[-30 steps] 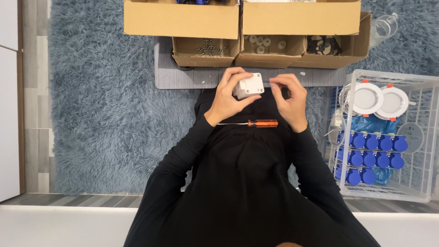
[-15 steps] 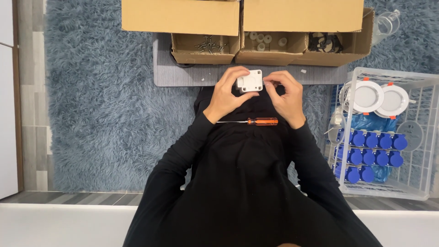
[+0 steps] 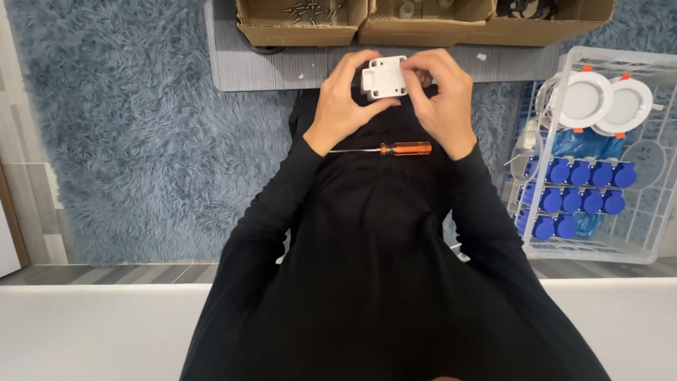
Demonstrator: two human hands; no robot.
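Observation:
A small white square plastic housing [image 3: 384,76] is held between both hands above my lap. My left hand [image 3: 345,99] grips its left and lower side. My right hand [image 3: 438,92] closes on its right side, fingertips on the top edge. An orange-handled screwdriver [image 3: 395,149] lies across my black-clothed lap just below the wrists, its shaft pointing left.
A grey mat [image 3: 282,67] lies ahead on a blue shaggy rug [image 3: 127,120]. Cardboard boxes sit on it, one with screws [image 3: 303,17]. At the right a white wire basket [image 3: 656,233] holds round white lamps [image 3: 582,99] and several blue sockets [image 3: 571,187].
The view has shifted so the boxes sit higher in frame. The white housing has been turned slightly in my hands; the screwdriver stays on my lap.

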